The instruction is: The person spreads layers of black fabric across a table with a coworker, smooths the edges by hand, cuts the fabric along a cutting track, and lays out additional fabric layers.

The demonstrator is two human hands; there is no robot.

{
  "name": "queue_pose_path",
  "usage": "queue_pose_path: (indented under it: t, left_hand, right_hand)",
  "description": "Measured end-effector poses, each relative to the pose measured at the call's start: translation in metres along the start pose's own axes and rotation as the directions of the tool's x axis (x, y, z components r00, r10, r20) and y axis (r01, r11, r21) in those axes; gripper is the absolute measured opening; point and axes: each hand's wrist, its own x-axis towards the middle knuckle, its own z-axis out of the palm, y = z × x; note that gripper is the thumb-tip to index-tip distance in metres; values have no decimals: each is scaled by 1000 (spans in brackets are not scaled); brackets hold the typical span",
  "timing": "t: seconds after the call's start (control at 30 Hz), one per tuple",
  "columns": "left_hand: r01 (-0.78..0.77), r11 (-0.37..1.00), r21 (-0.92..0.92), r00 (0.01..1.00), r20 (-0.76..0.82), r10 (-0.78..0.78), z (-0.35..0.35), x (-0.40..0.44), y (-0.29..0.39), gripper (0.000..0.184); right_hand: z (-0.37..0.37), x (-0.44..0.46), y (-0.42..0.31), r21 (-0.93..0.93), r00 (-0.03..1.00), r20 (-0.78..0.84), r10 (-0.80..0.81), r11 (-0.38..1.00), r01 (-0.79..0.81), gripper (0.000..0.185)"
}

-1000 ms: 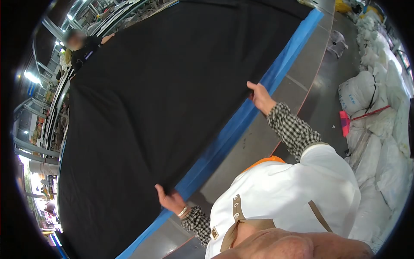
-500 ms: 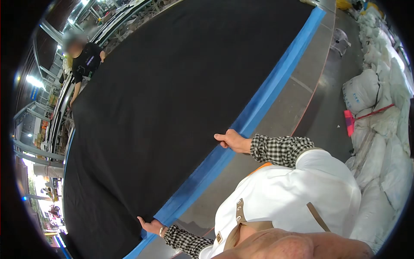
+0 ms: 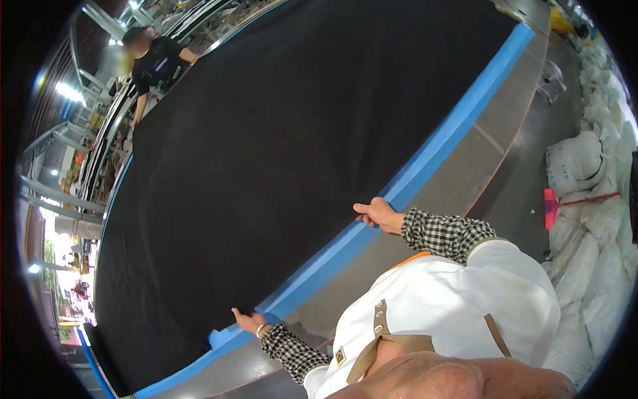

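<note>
Head view: black cloth (image 3: pixel 286 153) slants lengthwise toward upper right.

- Room to pass: above the flat black cloth (image 3: pixel 279 166), between left hand (image 3: pixel 250 322) and right hand (image 3: pixel 380 214).
- Far edge: co-worker (image 3: pixel 158 65) blocks reach there.
- Near edge: wearer's torso (image 3: pixel 458 299) crowds the grey border (image 3: pixel 458 169).
- Right: floor lane (image 3: pixel 515 179) open, bounded by white sacks (image 3: pixel 585 266); fan (image 3: pixel 550 83) stands farther up.
</note>
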Motion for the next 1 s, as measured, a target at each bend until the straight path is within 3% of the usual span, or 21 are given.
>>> queue_pose_path:
  t: [0.03,0.07,0.13,0.23,0.37,0.47,0.57,0.67,0.77,0.97,1.0]
  left_hand:
    - [190,968,-161,980,-32,-198,13,-16,16,42]
    - [80,991,-105,994,84,-71,7,-5,-8,41]
    - [298,920,-256,955,75,-288,54,-56,38,41]
    - [416,895,-159,898,230,-376,78,-72,46,40]
    - [422,904,-66,894,195,-403,89,-74,38,30]
    - [376,924,-71,905,242,-350,90,-70,28,25]
    - [456,875,-163,885,182,-428,90,-62,20,24]
    - [449,867,-217,885,246,-396,87,-61,17,32]
    - [463,868,-179,877,230,-421,104,-78,48,35]
    - [405,913,-41,907,144,-395,114,-67,41,35]
    - [406,909,-90,908,154,-390,115,-63,38,33]
  right_hand:
    - [1,0,-2,10,1000,11,-8,1000,8,44]
    - [2,1,-4,23,1000,20,-15,1000,15,45]
    - [7,8,-6,25,999,42,-32,999,31,43]
    - [16,9,-19,41,999,48,-24,999,22,39]
    - [18,15,-27,105,992,96,-77,992,67,31]
    - [20,22,-33,134,989,118,-90,988,74,27]
    - [20,25,-35,139,991,120,-67,989,50,25]
    - [16,27,-29,158,992,119,-29,987,10,26]
    - [15,28,-25,195,992,114,-49,980,26,26]
    - [10,28,-35,179,987,150,-64,983,37,28]
    - [8,29,-39,182,988,127,-89,981,65,30]
